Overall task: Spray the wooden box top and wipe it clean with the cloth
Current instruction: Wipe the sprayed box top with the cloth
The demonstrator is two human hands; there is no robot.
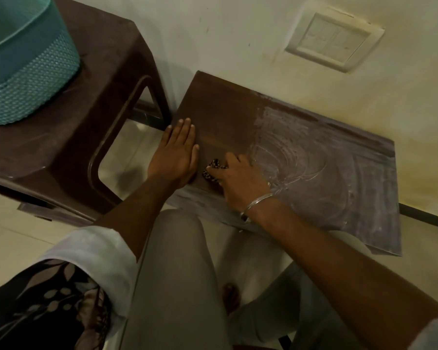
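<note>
Two hands on box top (225, 117), left hand (175, 150) flat; right hand (235, 175) gripping cloth (211, 170)

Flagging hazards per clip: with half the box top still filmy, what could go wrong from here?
1. The cloth is a small wad under the right hand; it may smear the whitish film on the box top rather than lift it.
2. The left hand lies flat on the wiped brown part and could leave marks.
3. The film runs up to the wall; wiping may smudge it.
</note>
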